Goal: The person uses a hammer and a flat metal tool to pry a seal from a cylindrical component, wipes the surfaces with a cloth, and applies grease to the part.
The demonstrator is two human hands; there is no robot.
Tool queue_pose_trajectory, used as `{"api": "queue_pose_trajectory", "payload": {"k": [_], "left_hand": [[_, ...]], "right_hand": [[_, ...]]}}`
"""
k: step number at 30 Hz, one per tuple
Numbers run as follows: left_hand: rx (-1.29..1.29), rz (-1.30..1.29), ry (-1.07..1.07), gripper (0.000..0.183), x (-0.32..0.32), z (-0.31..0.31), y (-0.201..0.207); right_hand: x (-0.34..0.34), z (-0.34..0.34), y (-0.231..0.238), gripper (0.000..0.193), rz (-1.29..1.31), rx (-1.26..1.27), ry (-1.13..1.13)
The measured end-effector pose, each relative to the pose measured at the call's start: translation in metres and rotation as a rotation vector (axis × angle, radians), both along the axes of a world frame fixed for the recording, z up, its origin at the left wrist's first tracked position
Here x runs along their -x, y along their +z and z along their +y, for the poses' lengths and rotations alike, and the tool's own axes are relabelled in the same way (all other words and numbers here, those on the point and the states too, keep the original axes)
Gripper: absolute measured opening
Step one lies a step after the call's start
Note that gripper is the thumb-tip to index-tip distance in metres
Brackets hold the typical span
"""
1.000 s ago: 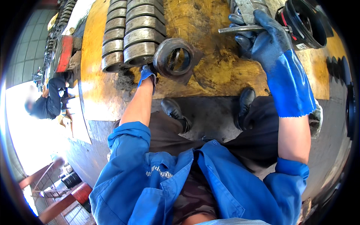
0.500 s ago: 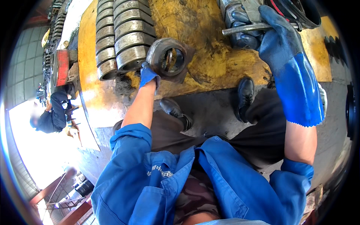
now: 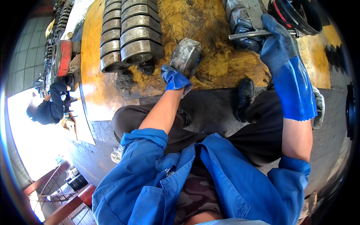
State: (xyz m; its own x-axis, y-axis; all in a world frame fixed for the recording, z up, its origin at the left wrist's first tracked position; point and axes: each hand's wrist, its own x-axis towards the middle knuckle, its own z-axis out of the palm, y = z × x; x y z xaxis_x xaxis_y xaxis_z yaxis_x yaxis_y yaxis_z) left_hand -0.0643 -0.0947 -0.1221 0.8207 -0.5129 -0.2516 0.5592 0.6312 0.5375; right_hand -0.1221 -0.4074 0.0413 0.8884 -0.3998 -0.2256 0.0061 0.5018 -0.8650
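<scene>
My left hand (image 3: 175, 78), in a short blue glove, is closed on the near edge of a thick, worn metal ring (image 3: 186, 58). Tilted on edge, the ring turns its flat-sided outer wall upward, and its bore is mostly hidden. At the right, my right hand (image 3: 272, 43) wears a long blue rubber glove darkened with grime. Its fingers wrap round a threaded metal rod (image 3: 245, 35), whose threaded end sticks out to the left. Just beyond that hand lies a grey metal block (image 3: 240, 11), partly covered by the fingers.
Two rows of similar metal rings (image 3: 140, 33) stand at the far left on a stained yellow board (image 3: 210, 22). A black round container (image 3: 300, 17) with a red stripe sits at the far right. Farther left are a red round part (image 3: 64, 58) and another person (image 3: 52, 107) in dark clothes.
My left hand has moved right, away from the rows, and turned the ring so its bore no longer faces up. My right hand keeps hold of the rod in nearly the same place.
</scene>
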Motion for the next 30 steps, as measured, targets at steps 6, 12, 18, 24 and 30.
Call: {"api": "queue_pose_trajectory", "payload": {"k": [6, 12, 18, 24, 30], "left_hand": [[-1.143, -1.429, -0.245, 0.051, -0.029, 0.003, 0.011], [-1.403, -1.948, -0.237, 0.050, -0.040, 0.018, 0.034], [-0.964, -1.238, -0.167, 0.043, -0.031, 0.021, -0.030], [-0.228, 0.619, 0.069, 0.040, 0.017, 0.047, -0.043], [-0.535, 0.467, -0.005, 0.031, 0.064, 0.030, -0.052]], "right_hand": [[0.008, 0.022, 0.032, 0.040, -0.061, -0.125, 0.142], [0.008, 0.031, 0.038, 0.043, 0.075, -0.141, 0.092], [0.008, 0.033, 0.041, 0.046, 0.069, -0.078, 0.181], [0.004, 0.042, 0.034, 0.046, 0.059, -0.009, 0.139], [-0.001, 0.047, 0.030, 0.046, 0.068, -0.001, 0.187]]}}
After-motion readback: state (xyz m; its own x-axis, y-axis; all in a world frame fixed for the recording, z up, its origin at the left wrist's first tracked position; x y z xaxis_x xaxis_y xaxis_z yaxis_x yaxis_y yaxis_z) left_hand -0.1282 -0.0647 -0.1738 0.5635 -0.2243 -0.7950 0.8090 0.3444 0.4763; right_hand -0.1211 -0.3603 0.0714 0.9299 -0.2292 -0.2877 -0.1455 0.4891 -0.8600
